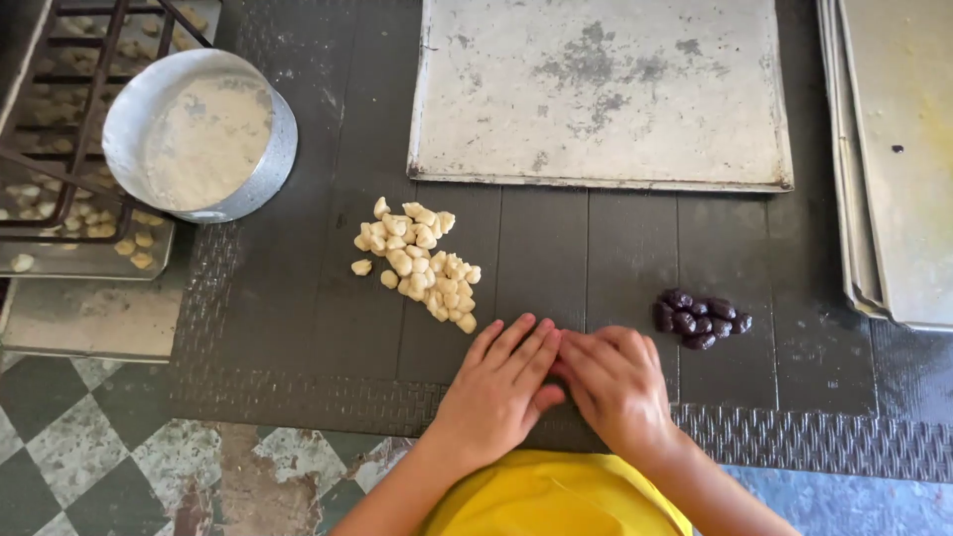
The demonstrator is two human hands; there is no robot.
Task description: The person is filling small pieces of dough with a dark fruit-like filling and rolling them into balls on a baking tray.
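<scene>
Hands together at mat (298, 328) edge, left hand (496, 387) flat w/ fingers pressed together, right hand (615, 382) curled, contents hidden, betw. dough bits (417, 263) and dark filling balls (700, 318), both w/in reach.

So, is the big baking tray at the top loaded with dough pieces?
No, the baking tray is bare; the pale dough pieces sit on the dark mat.

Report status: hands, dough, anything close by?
Left hand and right hand pressed together, flat on dark mat. Dough pieces left of fingers, dark balls right. Whatever lies under the palms is hidden.
</scene>
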